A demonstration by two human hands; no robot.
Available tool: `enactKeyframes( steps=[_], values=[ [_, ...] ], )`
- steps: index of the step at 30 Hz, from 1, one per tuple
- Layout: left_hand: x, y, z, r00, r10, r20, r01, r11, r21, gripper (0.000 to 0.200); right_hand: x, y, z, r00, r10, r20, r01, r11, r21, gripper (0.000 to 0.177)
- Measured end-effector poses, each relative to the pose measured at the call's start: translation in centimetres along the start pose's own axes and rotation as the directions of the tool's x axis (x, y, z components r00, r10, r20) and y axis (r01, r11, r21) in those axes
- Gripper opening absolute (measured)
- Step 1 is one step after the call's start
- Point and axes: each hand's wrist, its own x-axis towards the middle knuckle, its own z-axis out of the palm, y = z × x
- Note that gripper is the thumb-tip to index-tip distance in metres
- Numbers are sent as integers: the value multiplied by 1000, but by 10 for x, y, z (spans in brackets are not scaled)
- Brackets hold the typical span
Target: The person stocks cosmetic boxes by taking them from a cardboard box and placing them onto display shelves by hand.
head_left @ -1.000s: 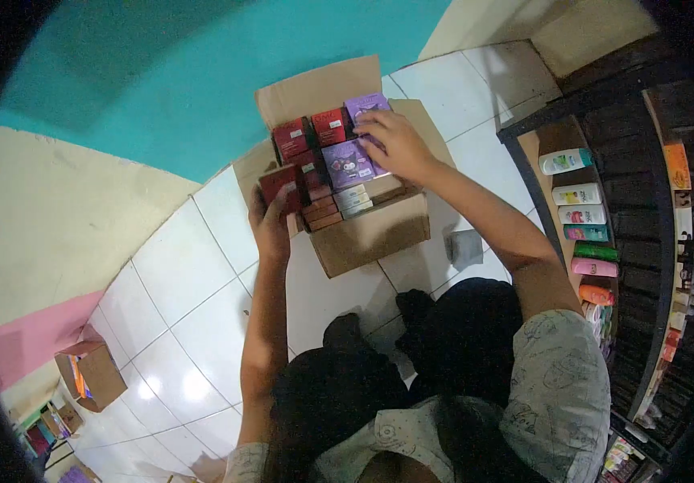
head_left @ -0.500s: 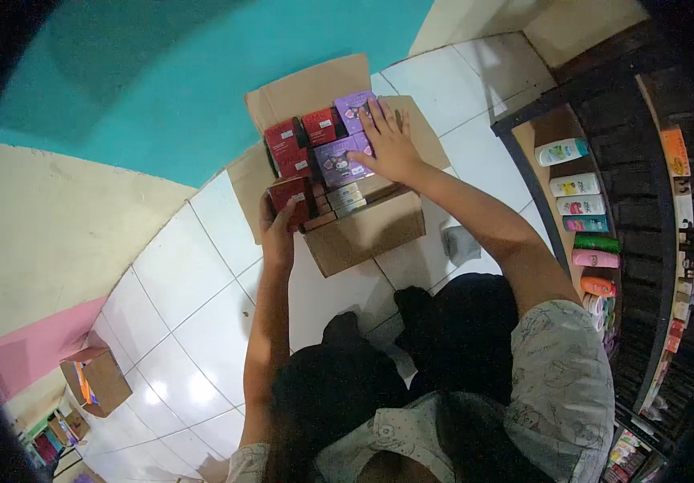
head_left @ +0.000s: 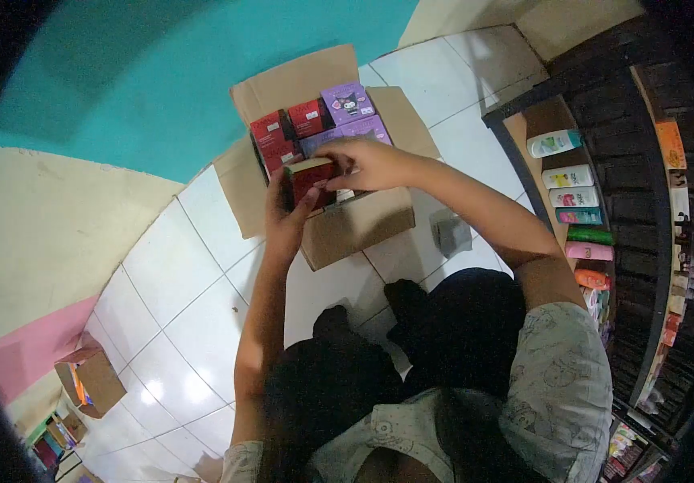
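Note:
A dark red box (head_left: 311, 183) is held above the front left of an open cardboard carton (head_left: 359, 233). My left hand (head_left: 287, 211) grips its left side, thumb across the front. On its right end my right hand (head_left: 363, 165) closes its fingers, so both hands hold it. Inside the carton, several red boxes (head_left: 307, 118) sit at the left and back. Purple boxes with a cartoon figure (head_left: 348, 102) fill the back right. My right hand and forearm hide much of the carton's front contents.
The carton stands on white floor tiles (head_left: 194, 322) near a teal wall (head_left: 146, 97). At the right is a dark shelf with several bottles (head_left: 568, 177). A grey object (head_left: 452, 233) lies beside the carton. A smaller cardboard box (head_left: 93, 382) stands far left.
My right hand has left the purple boxes and moved left onto the red box. My left hand has raised that box slightly and tilted it. The view has shifted a little.

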Motion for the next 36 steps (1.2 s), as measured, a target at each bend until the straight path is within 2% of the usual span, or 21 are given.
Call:
enactKeyframes(
  steps=[2, 3, 5, 6, 8, 9, 12, 15, 19, 22, 24, 25, 27, 28, 30, 31, 32, 34, 35, 36],
  values=[
    [9, -7, -9, 999, 20, 29, -24, 986, 164, 64, -13, 16, -15, 998, 8, -58, -10, 1000, -23, 46],
    [15, -6, -17, 995, 100, 29, -103, 918, 384, 66, -24, 27, -19, 996, 14, -86, -16, 999, -30, 43],
    [28, -2, -37, 966, 245, 84, -224, 623, 749, 70, -51, 48, -24, 990, -23, -137, -14, 967, -256, 41],
    [32, -6, -45, 962, 238, 132, -236, 488, 840, 71, -56, 56, -25, 986, -48, -157, -13, 929, -369, 39],
    [37, -20, -56, 955, 199, 219, -256, 182, 949, 74, -64, 68, -14, 980, -122, -155, 43, 900, -433, 34],
    [37, -27, -58, 968, 98, 230, -237, 72, 969, 73, -69, 73, -6, 976, -155, -152, 69, 885, -460, 32],
    [38, -45, -58, 968, 138, 208, -210, 0, 978, 69, -64, 86, 18, 979, -1, -205, -98, 876, -472, 38],
    [37, -39, -55, 976, 122, 181, -181, -4, 983, 66, -56, 93, 31, 960, -38, -277, -126, 826, -549, 31],
    [37, -36, -52, 959, 161, 232, -241, 41, 970, 66, -56, 93, 29, 952, -51, -301, -162, 752, -640, 25],
    [39, -36, -55, 950, 152, 273, -283, 50, 958, 60, -48, 97, 25, 962, -197, -190, -36, 598, -801, 20],
    [39, -29, -55, 945, 158, 287, -300, 60, 952, 57, -46, 102, 24, 953, -249, -173, 1, 574, -819, 21],
    [37, -25, -55, 946, 147, 287, -304, 106, 947, 55, -47, 105, 24, 948, -273, -165, 18, 563, -827, 22],
    [35, -19, -55, 948, 135, 287, -309, 194, 931, 53, -48, 95, 18, 971, -170, -168, -21, 639, -769, 23],
    [30, -18, -54, 927, 234, 294, -356, 299, 885, 52, -49, 90, 15, 979, -118, -166, -44, 675, -736, 24],
    [13, -17, -47, 867, 421, 268, -462, 476, 748, 50, -48, 75, 10, 955, 46, -292, -174, 886, -430, 28],
    [8, -18, -42, 831, 454, 321, -524, 442, 728, 49, -48, 66, 7, 934, 142, -327, -230, 941, -249, 31],
    [4, -19, -37, 790, 486, 373, -582, 407, 704, 48, -47, 56, 7, 950, 95, -297, -119, 991, -63, 34],
    [0, -23, -23, 723, 521, 454, -662, 337, 669, 48, -43, 38, 10, 964, -12, -267, 100, 943, 318, 41],
    [-1, -26, -15, 698, 528, 483, -686, 303, 661, 50, -44, 34, 8, 978, -59, -199, 103, 970, 221, 49],
    [-1, -27, -7, 672, 535, 512, -710, 268, 652, 51, -44, 37, 6, 987, -7, -159, 35, 985, 171, 48]
  ],
)
